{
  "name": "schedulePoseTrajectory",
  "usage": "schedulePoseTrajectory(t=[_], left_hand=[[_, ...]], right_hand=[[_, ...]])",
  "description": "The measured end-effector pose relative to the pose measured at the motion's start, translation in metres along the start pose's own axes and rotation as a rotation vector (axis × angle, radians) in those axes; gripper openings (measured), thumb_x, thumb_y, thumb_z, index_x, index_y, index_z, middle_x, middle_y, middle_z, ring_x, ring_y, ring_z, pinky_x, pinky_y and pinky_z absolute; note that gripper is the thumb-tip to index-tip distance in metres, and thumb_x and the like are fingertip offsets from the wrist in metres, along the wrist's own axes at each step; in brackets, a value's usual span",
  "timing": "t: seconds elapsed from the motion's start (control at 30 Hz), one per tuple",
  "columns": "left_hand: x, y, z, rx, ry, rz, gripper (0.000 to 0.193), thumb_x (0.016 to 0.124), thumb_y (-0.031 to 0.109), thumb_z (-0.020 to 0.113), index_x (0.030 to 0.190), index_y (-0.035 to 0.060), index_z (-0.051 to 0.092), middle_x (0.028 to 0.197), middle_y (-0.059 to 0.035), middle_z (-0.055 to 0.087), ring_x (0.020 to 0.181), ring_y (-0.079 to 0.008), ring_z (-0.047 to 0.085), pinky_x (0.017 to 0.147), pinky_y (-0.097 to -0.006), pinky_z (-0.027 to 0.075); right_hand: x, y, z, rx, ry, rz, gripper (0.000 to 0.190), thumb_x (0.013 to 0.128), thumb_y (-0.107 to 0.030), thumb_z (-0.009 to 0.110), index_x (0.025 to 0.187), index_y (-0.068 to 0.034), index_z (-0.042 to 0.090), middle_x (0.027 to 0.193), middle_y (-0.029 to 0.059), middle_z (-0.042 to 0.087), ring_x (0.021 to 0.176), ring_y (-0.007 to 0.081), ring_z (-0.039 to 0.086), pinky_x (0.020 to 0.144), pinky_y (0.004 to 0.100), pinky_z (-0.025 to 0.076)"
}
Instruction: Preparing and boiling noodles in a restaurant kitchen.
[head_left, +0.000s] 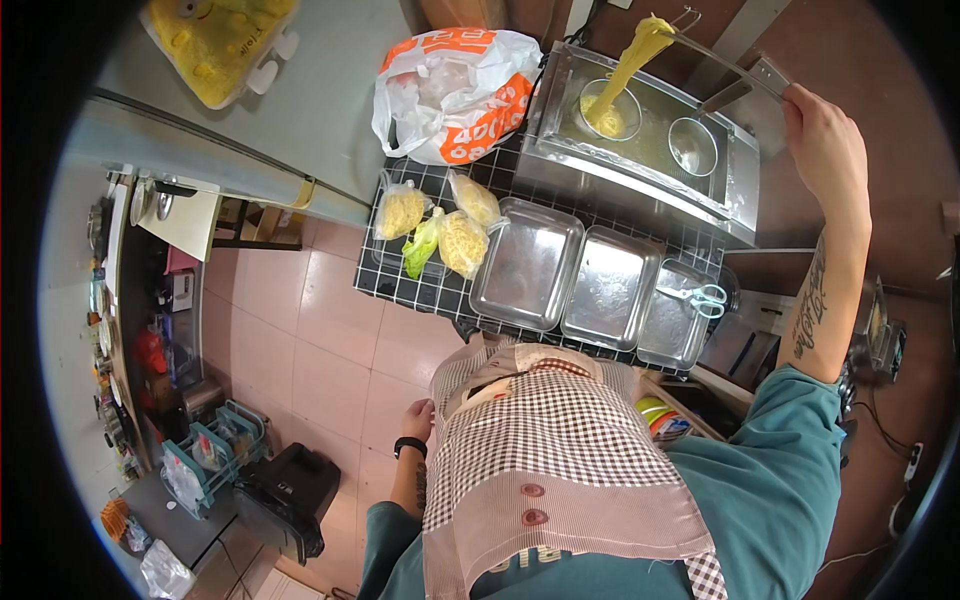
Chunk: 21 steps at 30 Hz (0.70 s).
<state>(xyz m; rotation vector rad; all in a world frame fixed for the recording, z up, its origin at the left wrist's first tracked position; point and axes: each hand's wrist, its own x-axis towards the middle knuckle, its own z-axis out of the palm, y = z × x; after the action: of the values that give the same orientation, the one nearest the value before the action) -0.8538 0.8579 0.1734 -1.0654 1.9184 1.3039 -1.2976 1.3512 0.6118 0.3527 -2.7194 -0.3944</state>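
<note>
My right hand (825, 142) grips the end of a pair of long chopsticks (731, 66) at the upper right. Their far tips lift a hank of yellow noodles (637, 56), whose lower end hangs into a round wire strainer basket (630, 124). That basket sits in a stainless steel noodle boiler (622, 169) filled with cloudy water. A second strainer basket (692, 147) stands beside it, with no noodles seen inside. My left hand (418, 421) hangs low beside the checked apron (555, 420), its fingers partly curled; whether it holds anything is hidden.
On the black wire-grid table (405, 296) lie steel trays (529, 262), scissors (705, 298), bagged noodles (463, 244) and a lettuce leaf (422, 244). A large plastic bag (457, 97) stands left of the boiler. A black bin (289, 495) is at lower left.
</note>
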Motion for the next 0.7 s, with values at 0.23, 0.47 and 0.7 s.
schedulePoseTrajectory(t=[0.23,0.47,0.7], left_hand=[[0.002,0.005,0.004,-0.177,0.04,-0.013,0.037,0.094,0.027,0.057,0.118,-0.0011,0.061,0.097,-0.0104,0.069,0.082,-0.019,0.066,0.068,-0.0299,0.052],[-0.02,0.002,0.019,-0.075,0.02,0.005,0.035,0.093,0.026,0.059,0.115,-0.0012,0.064,0.096,-0.0115,0.07,0.085,-0.0187,0.066,0.072,-0.031,0.052],[-0.025,-0.031,0.021,0.029,0.033,0.042,0.036,0.092,0.027,0.059,0.111,-0.0035,0.066,0.102,-0.0168,0.071,0.094,-0.0242,0.067,0.084,-0.0334,0.05]], right_hand=[[0.013,-0.036,0.101,-0.056,-0.374,0.011,0.02,0.088,-0.013,0.05,0.092,-0.004,0.067,0.089,0.0169,0.07,0.086,0.0337,0.068,0.075,0.0447,0.055],[0.016,-0.073,0.197,-0.065,-0.474,-0.233,0.019,0.083,-0.013,0.053,0.085,-0.006,0.071,0.084,0.014,0.071,0.08,0.0309,0.07,0.069,0.0408,0.057],[0.018,-0.021,0.086,-0.049,-0.257,-0.145,0.013,0.083,-0.011,0.056,0.088,-0.005,0.066,0.084,0.015,0.069,0.082,0.0348,0.067,0.07,0.0448,0.054]])
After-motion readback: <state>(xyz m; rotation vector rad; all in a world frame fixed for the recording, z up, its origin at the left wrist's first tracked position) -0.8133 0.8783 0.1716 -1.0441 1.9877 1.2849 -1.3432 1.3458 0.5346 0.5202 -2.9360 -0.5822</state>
